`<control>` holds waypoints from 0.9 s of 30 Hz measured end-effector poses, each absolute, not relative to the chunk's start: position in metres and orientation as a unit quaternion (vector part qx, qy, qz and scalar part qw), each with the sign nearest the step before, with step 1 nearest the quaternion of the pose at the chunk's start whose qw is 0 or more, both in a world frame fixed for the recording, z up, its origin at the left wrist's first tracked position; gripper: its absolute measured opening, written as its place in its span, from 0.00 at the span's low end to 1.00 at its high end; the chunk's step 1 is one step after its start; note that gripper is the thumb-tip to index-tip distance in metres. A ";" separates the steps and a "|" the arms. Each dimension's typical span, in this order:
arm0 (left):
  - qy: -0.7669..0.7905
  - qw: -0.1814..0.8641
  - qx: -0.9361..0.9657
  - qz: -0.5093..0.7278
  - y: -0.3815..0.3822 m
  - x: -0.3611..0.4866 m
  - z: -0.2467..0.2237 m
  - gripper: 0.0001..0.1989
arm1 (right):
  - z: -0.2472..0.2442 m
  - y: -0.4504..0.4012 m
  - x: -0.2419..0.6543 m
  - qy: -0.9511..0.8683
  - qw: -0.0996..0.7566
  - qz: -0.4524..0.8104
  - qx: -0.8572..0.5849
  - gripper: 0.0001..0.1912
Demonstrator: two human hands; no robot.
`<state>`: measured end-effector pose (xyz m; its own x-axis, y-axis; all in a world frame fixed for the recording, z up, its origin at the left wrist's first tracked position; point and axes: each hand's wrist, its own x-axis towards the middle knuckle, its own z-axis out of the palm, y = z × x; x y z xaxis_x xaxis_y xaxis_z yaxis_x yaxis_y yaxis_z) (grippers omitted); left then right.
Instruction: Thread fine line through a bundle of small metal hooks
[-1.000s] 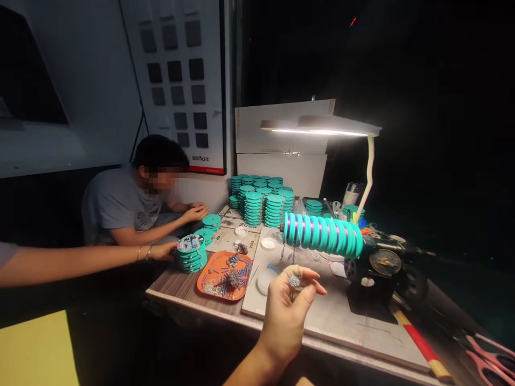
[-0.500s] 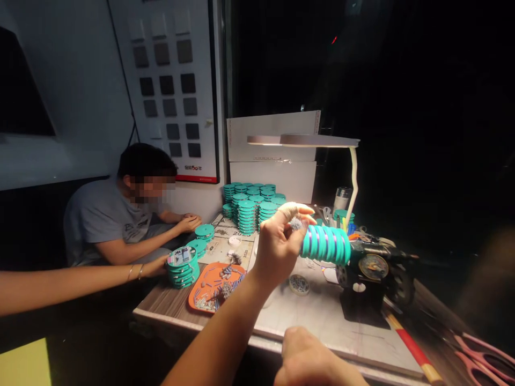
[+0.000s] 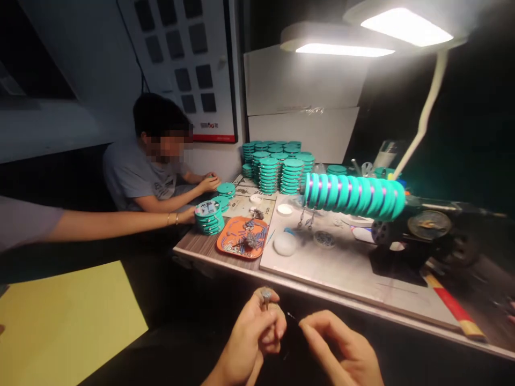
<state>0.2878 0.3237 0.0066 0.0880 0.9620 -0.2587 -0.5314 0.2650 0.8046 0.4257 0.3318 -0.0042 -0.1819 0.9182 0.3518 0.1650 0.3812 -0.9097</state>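
My left hand is in front of the table edge with its fingers curled closed, a silvery ring-like piece on one finger. Whatever it may hold is hidden. To its right, my right hand pinches thumb and forefinger together at a thin, pale, thread-like bit that points toward the left hand; its kind is too small to tell. Beyond both hands, a row of teal spools sits side by side on the shaft of a dark winding machine. Small metal pieces dangle from the row's left end.
An orange tray holds small metal and blue parts. Stacks of teal spools stand behind. Another person's hand touches a spool stack at left; a seated person works beyond. A lamp overhangs the table; a red-and-wood stick lies right.
My left hand has left the spool row's end and come down beside my right hand, whose fingertips now pinch. The view has shifted, showing more spools and the lamp's lit underside.
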 end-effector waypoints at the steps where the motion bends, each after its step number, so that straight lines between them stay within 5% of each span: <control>1: 0.396 0.689 0.262 0.548 0.319 0.288 0.004 0.12 | -0.008 0.333 0.425 -0.687 0.488 0.362 -0.397 0.12; 10: 0.486 0.649 0.262 0.524 0.309 0.295 -0.010 0.12 | -0.023 0.337 0.426 -0.822 0.432 0.164 -0.332 0.06; 27: 0.416 0.660 0.195 0.594 0.312 0.301 -0.030 0.17 | -0.024 0.341 0.422 -0.820 0.461 0.095 -0.325 0.06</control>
